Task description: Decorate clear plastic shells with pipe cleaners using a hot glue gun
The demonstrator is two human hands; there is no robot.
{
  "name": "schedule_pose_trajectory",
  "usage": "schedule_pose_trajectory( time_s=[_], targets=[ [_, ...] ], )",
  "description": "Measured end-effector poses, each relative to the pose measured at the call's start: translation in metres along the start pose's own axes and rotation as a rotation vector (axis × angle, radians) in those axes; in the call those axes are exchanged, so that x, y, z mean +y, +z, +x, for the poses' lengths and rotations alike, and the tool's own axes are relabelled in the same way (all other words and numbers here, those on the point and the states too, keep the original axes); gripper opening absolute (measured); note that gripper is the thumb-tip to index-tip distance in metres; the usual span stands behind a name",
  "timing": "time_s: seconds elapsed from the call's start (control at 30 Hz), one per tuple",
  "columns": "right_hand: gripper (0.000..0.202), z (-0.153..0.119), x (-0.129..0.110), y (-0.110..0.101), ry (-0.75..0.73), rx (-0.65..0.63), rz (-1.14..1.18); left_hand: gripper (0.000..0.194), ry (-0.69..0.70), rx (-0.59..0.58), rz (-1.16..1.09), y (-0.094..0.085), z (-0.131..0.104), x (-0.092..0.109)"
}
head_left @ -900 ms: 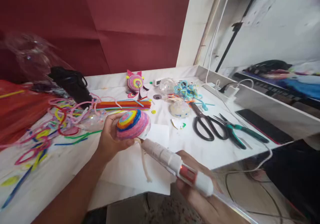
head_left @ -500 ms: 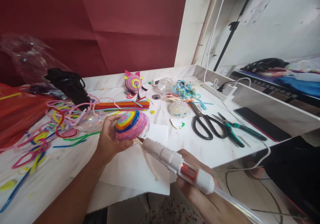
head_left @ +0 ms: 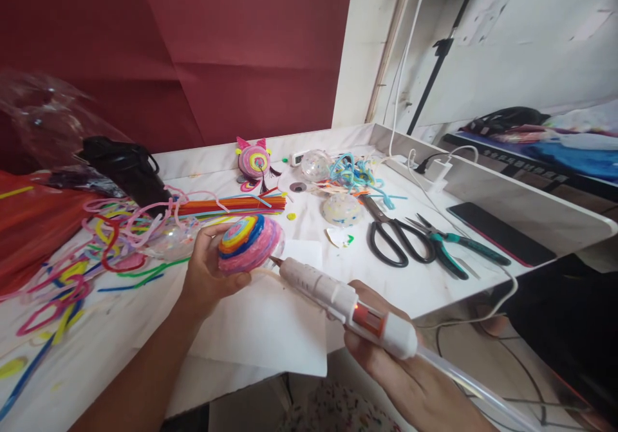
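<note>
My left hand is closed round a colourful dome ringed in pink, blue, orange and yellow, with a clear edge on its right. My right hand grips a white glue gun with a clear glue stick coming out of its back end. The gun's dark tip is close to the dome's lower right rim; whether they touch I cannot tell. A pale strip runs beneath the dome, above white paper on the marbled table.
Black-handled scissors, green pliers and a dark phone lie at right. Behind are a speckled dome, a pink-eared ball and orange sticks. Tangled pipe cleaners and a black tool are at left.
The view has shifted slightly, moving the scene a little left. The glue gun's tip has moved slightly up along the dome's rim, and the pale strip's hanging end no longer shows.
</note>
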State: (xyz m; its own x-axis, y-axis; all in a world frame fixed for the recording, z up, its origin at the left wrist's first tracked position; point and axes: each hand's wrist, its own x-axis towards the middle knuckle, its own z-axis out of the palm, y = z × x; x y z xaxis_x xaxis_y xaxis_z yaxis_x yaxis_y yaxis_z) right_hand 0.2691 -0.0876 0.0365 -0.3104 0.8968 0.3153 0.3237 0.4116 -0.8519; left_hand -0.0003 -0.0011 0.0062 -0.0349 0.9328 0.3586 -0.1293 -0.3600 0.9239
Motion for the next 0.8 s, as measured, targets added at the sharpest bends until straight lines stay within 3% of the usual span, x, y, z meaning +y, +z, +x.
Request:
schedule_pose_trajectory(
  time_s=[0.1, 0.27, 0.47, 0.8],
  targets=[
    [0.011, -0.001, 0.003, -0.001, 0.013, 0.031, 0.034, 0.068, -0.019, 0.048, -0.028, 0.003, -0.001, 0.002],
    [0.014, 0.000, 0.010, -0.004, 0.002, 0.033, 0.009, 0.069, -0.034, 0.026, -0.021, 0.007, -0.003, 0.007],
    [0.016, -0.001, 0.004, -0.005, 0.028, 0.029, -0.009, 0.067, -0.040, 0.059, -0.035, 0.012, -0.004, 0.009],
    [0.014, 0.003, 0.010, -0.008, -0.023, 0.093, -0.033, 0.068, -0.003, 0.003, -0.013, 0.000, -0.002, 0.002]
  ],
)
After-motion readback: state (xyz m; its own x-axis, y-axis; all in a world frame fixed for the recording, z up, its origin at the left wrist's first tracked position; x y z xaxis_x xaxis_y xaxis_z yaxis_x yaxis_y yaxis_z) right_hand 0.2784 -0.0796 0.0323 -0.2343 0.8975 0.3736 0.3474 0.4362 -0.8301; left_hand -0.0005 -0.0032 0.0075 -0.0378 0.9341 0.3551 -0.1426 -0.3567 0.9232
